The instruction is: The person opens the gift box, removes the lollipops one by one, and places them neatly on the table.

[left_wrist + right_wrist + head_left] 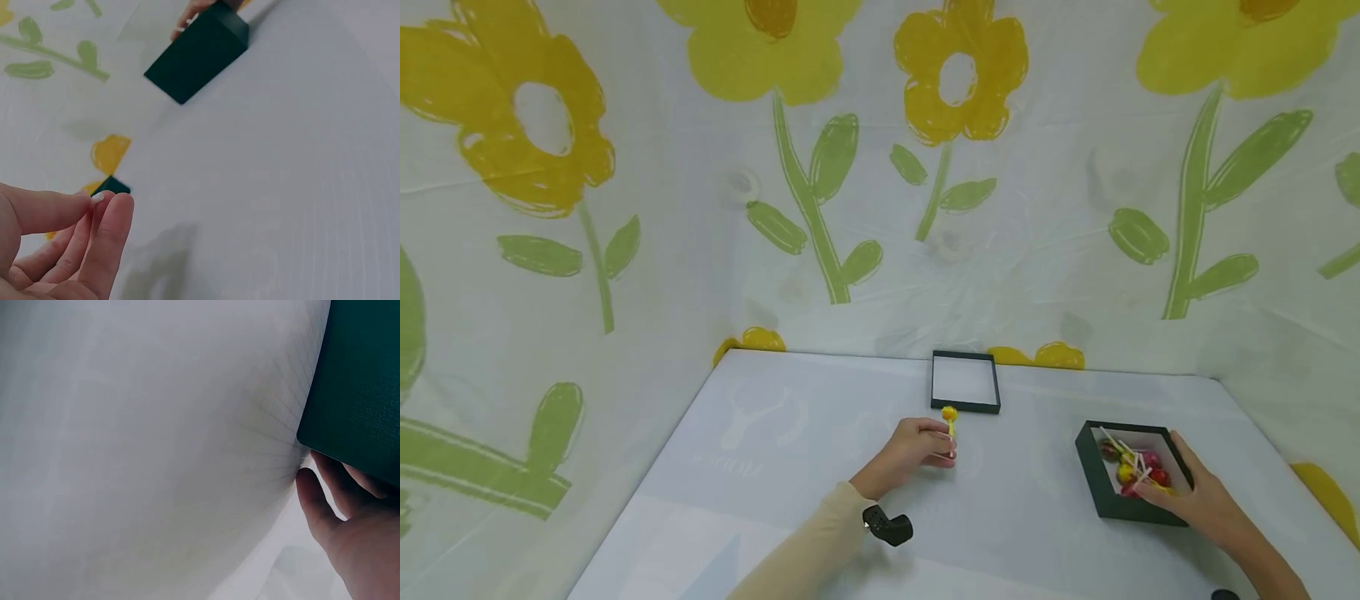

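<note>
In the head view my left hand (917, 446) pinches a yellow lollipop (950, 413) by its stick, the round head pointing up. The left wrist view shows the thumb and fingertips of that hand (81, 231) meeting on a small white tip. My right hand (1206, 500) grips a dark green box (1093, 473) at its right side, the thumb over the near rim. Several red and yellow lollipops (1157, 477) with white sticks lie inside. From the right wrist, fingers (337, 481) show against the green wall of the box.
A shallow dark-rimmed lid (966, 407) with a white inside lies at the back edge of the white table (820, 400), beyond my left hand. A flower-printed curtain (1045, 208) hangs behind the table and along its sides.
</note>
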Demonstrator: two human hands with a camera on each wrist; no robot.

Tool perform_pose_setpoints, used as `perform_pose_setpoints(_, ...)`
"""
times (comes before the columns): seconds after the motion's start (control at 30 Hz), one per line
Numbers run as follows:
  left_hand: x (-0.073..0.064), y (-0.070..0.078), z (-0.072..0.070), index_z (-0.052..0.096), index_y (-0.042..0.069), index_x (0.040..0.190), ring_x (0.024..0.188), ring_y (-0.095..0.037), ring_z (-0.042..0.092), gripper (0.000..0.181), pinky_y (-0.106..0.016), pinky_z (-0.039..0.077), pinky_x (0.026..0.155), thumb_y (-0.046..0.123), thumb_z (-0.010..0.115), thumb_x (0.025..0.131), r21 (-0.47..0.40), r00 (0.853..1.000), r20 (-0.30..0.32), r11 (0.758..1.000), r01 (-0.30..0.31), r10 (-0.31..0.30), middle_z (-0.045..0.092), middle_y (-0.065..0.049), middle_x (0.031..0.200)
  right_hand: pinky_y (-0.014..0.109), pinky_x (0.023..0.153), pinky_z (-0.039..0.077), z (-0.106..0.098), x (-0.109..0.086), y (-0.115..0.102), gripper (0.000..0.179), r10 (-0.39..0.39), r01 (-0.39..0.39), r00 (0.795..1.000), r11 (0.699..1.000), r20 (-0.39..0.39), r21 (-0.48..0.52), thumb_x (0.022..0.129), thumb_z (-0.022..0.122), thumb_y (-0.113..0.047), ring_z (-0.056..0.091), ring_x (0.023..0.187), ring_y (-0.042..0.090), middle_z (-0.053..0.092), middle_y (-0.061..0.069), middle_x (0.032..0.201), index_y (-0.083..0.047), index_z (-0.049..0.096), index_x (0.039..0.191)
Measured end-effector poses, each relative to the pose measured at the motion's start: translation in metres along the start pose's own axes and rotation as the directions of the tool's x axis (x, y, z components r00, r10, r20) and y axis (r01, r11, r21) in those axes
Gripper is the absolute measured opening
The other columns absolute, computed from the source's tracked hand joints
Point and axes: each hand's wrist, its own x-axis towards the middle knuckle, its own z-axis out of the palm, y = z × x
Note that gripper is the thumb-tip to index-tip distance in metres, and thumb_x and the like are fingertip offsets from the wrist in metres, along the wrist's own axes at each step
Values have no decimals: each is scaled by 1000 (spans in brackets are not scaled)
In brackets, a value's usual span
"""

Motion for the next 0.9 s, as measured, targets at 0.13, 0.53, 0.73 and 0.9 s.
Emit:
perform_pose_setpoints(0.13,-4,0,-21,58,-8,112,75,-18,65,28,-36,56,73,-1,65,85,33,999,-47,999,10,-9,65,-14,92,75,87,28,0,1,-2,111,14,-14,1000,1000,7,-16,87,57,-55,12,121,66,-4,44,141,-4,-24,142)
perform_pose_setpoints(0.53,-8,0,-63,57,-8,114,74,-19,67,32,-33,57,68,1,66,84,127,993,-115,992,24,-9,67,-13,90,74,87,29,-1,-4,0,112,47,-47,999,998,-4,-40,87,56,-57,12,120,67,-4,45,140,-1,-23,141)
perform_pose_setpoints(0.73,-11,3,-80,55,-12,113,71,-18,66,33,-34,57,67,-3,65,84,163,990,-139,987,6,17,67,-14,86,74,88,29,1,-4,0,111,41,-41,999,999,-2,-35,87,57,-56,12,120,67,-3,46,140,-1,-22,142)
perform_pose_setpoints(0.9,-11,8,-87,56,-11,112,69,-18,66,33,-33,57,66,-3,66,82,219,986,-167,975,39,-2,66,-12,84,75,88,26,-2,-5,-3,109,32,-32,1000,999,-2,-23,88,56,-56,9,123,66,-5,44,141,-2,-23,142)
